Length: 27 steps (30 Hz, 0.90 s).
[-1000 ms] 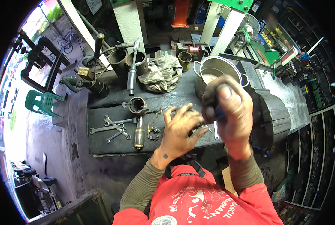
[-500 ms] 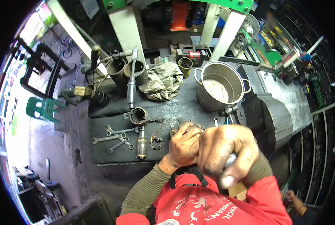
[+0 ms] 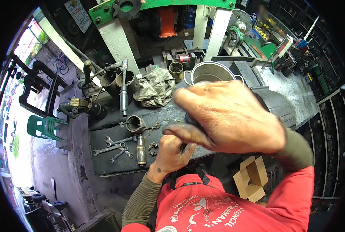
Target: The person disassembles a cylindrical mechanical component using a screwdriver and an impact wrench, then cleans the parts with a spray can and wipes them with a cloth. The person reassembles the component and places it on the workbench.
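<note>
Glaring daylight from the left – dim, shadowed right; fisheye-bent edges, black rim, near hand blurred.

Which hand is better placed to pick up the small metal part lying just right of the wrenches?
Left, probably. The left hand rests low on the bench, close beside the small metal part. The right hand is raised near the camera, gripping something dark.

Shiny metal pot (image 3: 211, 71), greasy cloth rag (image 3: 155, 89)
</note>
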Available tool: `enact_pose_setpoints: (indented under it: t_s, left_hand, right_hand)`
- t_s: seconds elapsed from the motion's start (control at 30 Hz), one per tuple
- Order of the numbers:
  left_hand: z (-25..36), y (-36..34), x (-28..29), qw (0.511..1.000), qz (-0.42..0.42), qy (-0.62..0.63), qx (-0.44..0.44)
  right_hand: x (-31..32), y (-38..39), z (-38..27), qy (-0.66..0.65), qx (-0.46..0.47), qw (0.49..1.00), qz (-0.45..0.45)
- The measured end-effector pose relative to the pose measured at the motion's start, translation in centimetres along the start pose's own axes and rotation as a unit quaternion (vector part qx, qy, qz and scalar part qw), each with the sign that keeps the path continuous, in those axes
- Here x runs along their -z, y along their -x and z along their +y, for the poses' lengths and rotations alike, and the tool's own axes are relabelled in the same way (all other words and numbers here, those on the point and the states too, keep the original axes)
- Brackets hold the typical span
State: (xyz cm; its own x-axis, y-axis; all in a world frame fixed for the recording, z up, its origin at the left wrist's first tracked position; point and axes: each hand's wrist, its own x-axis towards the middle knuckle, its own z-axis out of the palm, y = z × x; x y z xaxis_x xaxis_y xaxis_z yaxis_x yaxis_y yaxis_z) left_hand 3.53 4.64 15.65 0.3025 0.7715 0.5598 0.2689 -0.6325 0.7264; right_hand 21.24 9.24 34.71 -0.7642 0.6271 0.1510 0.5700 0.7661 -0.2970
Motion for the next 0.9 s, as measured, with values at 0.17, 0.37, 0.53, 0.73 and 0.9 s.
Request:
enact_pose_setpoints:
  t_s: [0.17,0.37,0.53,0.73,0.9]
  left_hand:
    - [3.1,-0.7,1.3,0.979,-0.004,0.166,0.121]
    - [4.6,-2.7,2.5,0.993,0.043,0.069,0.088]
    - [4.3,-2.6,1.4,0.998,-0.011,0.027,0.059]
    - [4.1,-2.3,1.4,0.997,0.071,-0.026,-0.011]
    - [4.7,-2.6,1.3,0.999,0.034,0.005,0.041]
  right_hand:
    - [1.7,1.2,0.2,0.004,0.165,0.986,-0.035]
    - [1.4,1.5,-1.0,0.064,-0.031,0.990,-0.119]
    - [1.8,0.1,-0.9,-0.014,0.200,0.980,0.010]
    - [2.2,0.6,-1.5,0.084,-0.014,0.989,-0.122]
    - [2.4,0.6,-1.0,0.021,0.228,0.972,-0.056]
